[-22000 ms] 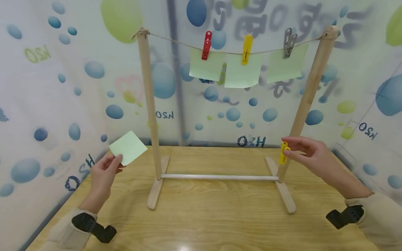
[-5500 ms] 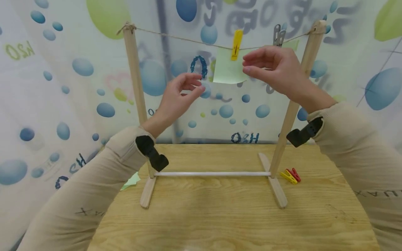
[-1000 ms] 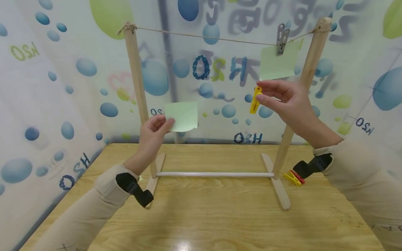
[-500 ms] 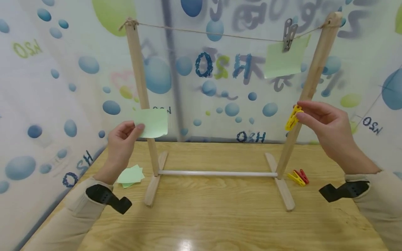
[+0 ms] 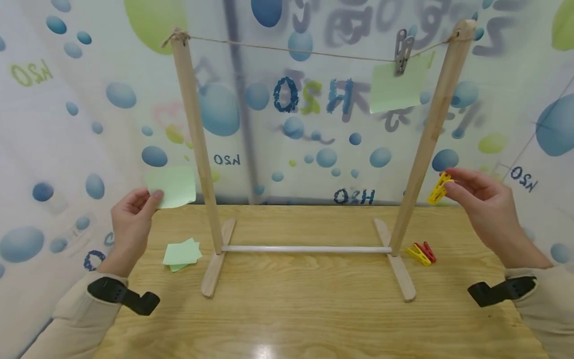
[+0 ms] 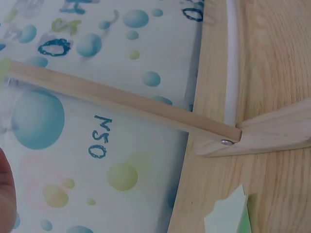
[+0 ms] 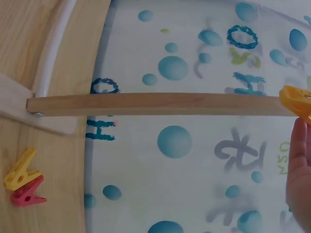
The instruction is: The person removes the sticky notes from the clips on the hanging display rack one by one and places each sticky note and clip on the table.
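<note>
In the head view my left hand [image 5: 132, 224] pinches a pale green paper note [image 5: 172, 187] by its left edge, just left of the wooden stand. Below it, a small pile of green notes [image 5: 181, 253] lies on the table. My right hand [image 5: 486, 209] pinches a yellow clothespin [image 5: 439, 188] to the right of the right post. On the table under it lie a yellow clothespin [image 5: 419, 256] and a red clothespin [image 5: 429, 251], side by side. One green note [image 5: 396, 89] hangs from the string [image 5: 287, 49] by a grey clothespin [image 5: 402, 54].
Two wooden posts, left [image 5: 196, 134] and right [image 5: 432, 134], hold the string between their tops. A white rod [image 5: 305, 249] joins their feet above the wooden table [image 5: 287, 309]. A printed sheet with blue bubbles [image 5: 293, 149] stands behind.
The red-pinned and yellow-pinned notes seen earlier are off the string. Over the last second my left hand moved left and down with its note, my right hand right and down with the yellow clothespin.
</note>
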`<state>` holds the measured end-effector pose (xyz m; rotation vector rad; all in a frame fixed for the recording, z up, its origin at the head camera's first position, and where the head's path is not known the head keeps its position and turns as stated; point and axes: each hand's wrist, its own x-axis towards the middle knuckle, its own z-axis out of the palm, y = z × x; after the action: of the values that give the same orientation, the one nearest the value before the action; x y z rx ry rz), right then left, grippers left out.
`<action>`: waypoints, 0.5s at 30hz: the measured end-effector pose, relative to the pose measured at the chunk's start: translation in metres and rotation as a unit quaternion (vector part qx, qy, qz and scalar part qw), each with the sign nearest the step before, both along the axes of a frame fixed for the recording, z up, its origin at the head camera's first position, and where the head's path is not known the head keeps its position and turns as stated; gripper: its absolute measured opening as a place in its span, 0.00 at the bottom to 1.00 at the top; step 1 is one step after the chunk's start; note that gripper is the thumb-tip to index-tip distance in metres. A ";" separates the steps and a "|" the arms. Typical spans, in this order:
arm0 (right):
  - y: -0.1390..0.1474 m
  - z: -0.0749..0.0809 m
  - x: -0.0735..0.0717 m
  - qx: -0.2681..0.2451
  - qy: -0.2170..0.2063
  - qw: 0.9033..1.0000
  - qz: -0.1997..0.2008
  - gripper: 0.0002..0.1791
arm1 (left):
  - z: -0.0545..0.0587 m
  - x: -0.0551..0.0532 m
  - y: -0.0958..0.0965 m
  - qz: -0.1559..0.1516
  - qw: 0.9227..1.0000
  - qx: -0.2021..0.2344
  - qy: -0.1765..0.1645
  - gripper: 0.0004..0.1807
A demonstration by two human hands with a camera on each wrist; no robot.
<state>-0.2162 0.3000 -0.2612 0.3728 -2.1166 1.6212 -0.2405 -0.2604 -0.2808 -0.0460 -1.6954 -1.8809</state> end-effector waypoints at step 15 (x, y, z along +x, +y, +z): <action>0.037 -0.059 -0.017 0.026 -0.082 0.996 -0.032 0.17 | -0.087 -0.033 -0.078 0.067 0.979 -0.094 -0.166 0.14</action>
<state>-0.2334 0.3371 -0.3199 0.1929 -2.2695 1.6125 -0.2734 -0.3383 -0.3678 0.3175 -2.0407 -1.6929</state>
